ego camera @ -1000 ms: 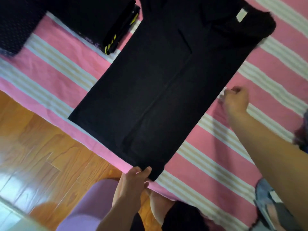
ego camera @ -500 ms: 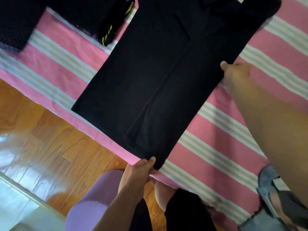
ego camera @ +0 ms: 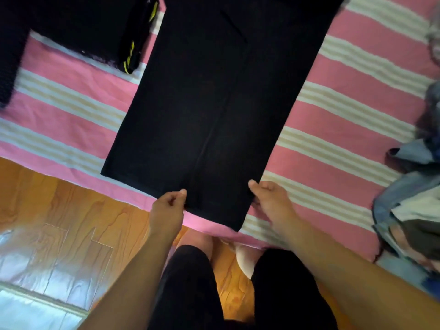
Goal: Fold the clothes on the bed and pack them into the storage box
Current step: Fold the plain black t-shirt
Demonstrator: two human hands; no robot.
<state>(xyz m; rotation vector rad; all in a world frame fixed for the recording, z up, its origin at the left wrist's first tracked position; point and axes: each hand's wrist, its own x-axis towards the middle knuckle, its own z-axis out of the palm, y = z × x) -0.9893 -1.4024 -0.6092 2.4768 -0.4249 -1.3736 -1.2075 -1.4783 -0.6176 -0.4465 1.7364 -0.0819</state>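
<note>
Over at nine o'clock, a dark garment (ego camera: 10,55) runs down the left edge of the frame on the striped bedsheet (ego camera: 345,110), pink with white and beige bands. Below it, from eight down to seven o'clock, glossy orange wooden floor (ego camera: 59,210) shows past the bed's edge, with a pale bright patch of glare at the lower left corner. At eleven o'clock sits a folded black stack (ego camera: 100,32) with yellow markings showing along its right side, resting on the sheet just beside the main piece.

Dead centre, the black shirt (ego camera: 214,103) lies flat on the bed, folded into a long panel running from twelve o'clock down to six, its bottom hem at the bed's near edge. The left hand (ego camera: 167,206) comes in at the hem, thumb and fingers pinching the lower edge of the cloth. Just right of it, the right hand (ego camera: 271,201) grips the shirt's lower right corner, thumb on top and fingers tucked under the fabric. Below, at six o'clock, the person's legs in black shorts stand over the floor.

At four o'clock, a heap of blue denim and grey clothes (ego camera: 409,210) is crumpled on the sheet, well apart from the shirt.
</note>
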